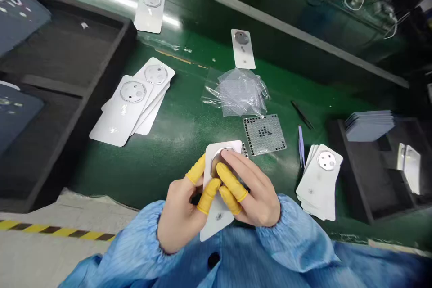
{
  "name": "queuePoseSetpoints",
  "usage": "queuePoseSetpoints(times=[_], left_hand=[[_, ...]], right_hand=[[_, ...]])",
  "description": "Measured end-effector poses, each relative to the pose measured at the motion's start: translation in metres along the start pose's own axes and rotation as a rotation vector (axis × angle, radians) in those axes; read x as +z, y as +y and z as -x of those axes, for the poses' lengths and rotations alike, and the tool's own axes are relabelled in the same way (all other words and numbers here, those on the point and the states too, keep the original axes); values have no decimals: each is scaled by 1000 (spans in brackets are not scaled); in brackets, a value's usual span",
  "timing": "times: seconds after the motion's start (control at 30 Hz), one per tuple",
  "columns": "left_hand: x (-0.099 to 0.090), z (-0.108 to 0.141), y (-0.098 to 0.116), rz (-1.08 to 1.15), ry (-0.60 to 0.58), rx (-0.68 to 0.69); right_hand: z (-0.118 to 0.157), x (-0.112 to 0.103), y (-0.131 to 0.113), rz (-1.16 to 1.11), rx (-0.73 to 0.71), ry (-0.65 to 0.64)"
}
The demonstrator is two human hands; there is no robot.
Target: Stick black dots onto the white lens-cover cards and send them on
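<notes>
A white phone back cover (pixel 217 227) with an octagonal camera ring is held up, slightly tilted, in front of my blue sleeves. My left hand (pixel 184 209) grips its left edge, with yellow finger cots on thumb and forefinger. Closed over its upper face is my right hand (pixel 254 191); its yellow-cotted fingers press at the ring and its bare fingers lie across the top right. Whether a small part is under those fingertips is hidden. Just beyond lies a clear sheet of small black dots (pixel 265 135), beside a pile of clear plastic sheets (pixel 241 92).
Similar covers lie stacked at left (pixel 116 119) and right (pixel 319 184); single ones are at the back (pixel 150 11) and centre back (pixel 243 49). Purple tweezers (pixel 301 146) and dark tweezers (pixel 302 114) lie at right. Black trays stand left (pixel 101 76) and right (pixel 351 175).
</notes>
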State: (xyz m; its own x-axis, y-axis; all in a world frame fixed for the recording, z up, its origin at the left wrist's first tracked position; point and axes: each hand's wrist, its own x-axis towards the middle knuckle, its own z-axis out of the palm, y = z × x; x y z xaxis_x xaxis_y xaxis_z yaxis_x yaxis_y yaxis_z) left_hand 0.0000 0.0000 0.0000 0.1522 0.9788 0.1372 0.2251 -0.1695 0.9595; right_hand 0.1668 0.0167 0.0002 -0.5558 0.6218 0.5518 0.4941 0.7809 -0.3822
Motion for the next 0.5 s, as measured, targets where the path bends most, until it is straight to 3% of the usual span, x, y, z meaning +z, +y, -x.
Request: queuePoseSetpoints(times=[0.3,0.5], left_hand=[[-1,10,-9,-190,-2,-50],[-2,9,-7,-258,43,28]], right_hand=[[6,1,-4,45,58,-102],[8,7,-10,33,92,-125]])
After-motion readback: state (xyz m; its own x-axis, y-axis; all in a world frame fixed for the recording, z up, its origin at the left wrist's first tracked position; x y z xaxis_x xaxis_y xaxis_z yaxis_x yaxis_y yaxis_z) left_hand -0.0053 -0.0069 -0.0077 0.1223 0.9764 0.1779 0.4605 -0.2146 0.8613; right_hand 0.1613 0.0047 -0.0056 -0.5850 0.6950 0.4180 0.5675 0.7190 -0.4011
